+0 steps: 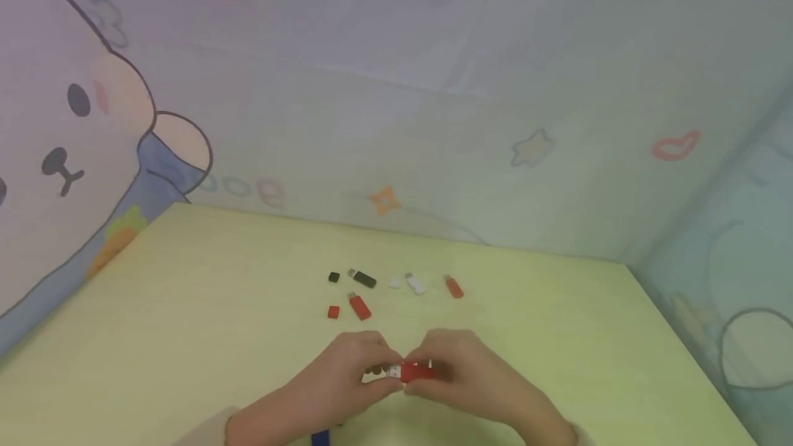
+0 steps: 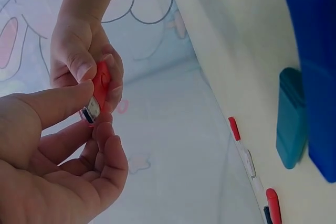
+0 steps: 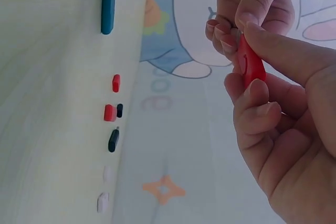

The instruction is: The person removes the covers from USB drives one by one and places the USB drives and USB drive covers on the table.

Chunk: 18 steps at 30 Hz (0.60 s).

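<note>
In the head view a red USB stick (image 1: 418,372) lies between both hands, low over the front of the table, its silver plug bare and pointing left. My right hand (image 1: 467,370) grips the red body between thumb and fingers. With thumb and index finger my left hand (image 1: 337,374) pinches the stick where body and plug meet. The left wrist view shows the metal plug (image 2: 91,109) uncovered beside the left thumb. From the right wrist view, the red body (image 3: 251,64) is visible, while the left fingers mostly hide the plug.
Farther back lie a red USB stick (image 1: 360,306), a red cap (image 1: 333,312), a black USB stick (image 1: 363,278), a black cap (image 1: 334,277), a white one (image 1: 415,283) and another red one (image 1: 454,287). A blue object (image 1: 320,438) and a teal block (image 2: 291,119) lie near the front.
</note>
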### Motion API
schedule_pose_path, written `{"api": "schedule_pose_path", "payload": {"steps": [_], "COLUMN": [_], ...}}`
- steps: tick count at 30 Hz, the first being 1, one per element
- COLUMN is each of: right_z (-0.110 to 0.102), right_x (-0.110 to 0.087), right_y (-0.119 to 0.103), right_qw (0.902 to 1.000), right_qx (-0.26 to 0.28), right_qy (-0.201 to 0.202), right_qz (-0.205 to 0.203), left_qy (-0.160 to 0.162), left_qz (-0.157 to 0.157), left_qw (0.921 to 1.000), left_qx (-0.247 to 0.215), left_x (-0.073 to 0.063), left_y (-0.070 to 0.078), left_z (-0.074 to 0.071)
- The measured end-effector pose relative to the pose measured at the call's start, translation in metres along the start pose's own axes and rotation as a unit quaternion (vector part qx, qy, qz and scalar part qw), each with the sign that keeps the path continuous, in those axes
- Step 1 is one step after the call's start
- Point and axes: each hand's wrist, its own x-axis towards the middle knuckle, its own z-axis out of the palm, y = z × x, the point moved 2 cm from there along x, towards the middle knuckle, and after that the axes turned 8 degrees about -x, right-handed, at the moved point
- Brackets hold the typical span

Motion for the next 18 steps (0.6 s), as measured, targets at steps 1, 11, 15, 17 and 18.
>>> {"api": "schedule_pose_path", "payload": {"steps": [1, 11, 15, 17, 18], "right_z": [0.0000, 0.0002, 0.0000, -0.0004, -0.0006], "right_x": [-0.0002, -0.0055, -0.0056, -0.0053, -0.0050], "right_y": [-0.0004, -0.0045, -0.0027, -0.0017, -0.0012], "right_qw": [1.0000, 0.9965, 0.9943, 0.9939, 0.9938], "right_qx": [-0.001, -0.027, -0.028, -0.029, -0.029], "right_qy": [0.000, 0.005, 0.013, 0.015, 0.016], "right_qz": [-0.004, -0.078, -0.101, -0.105, -0.106], "left_qy": [0.002, -0.010, -0.009, -0.005, -0.003], "left_qz": [0.005, 0.069, 0.093, 0.101, 0.103], "left_qw": [1.0000, 0.9975, 0.9956, 0.9948, 0.9946], "left_qx": [-0.001, 0.000, 0.005, 0.003, 0.002], "left_x": [-0.0004, -0.0056, -0.0060, -0.0058, -0.0057], "left_y": [0.0000, -0.0009, -0.0006, -0.0005, -0.0005], "left_z": [0.0000, -0.0008, -0.0008, -0.0007, -0.0007]}}
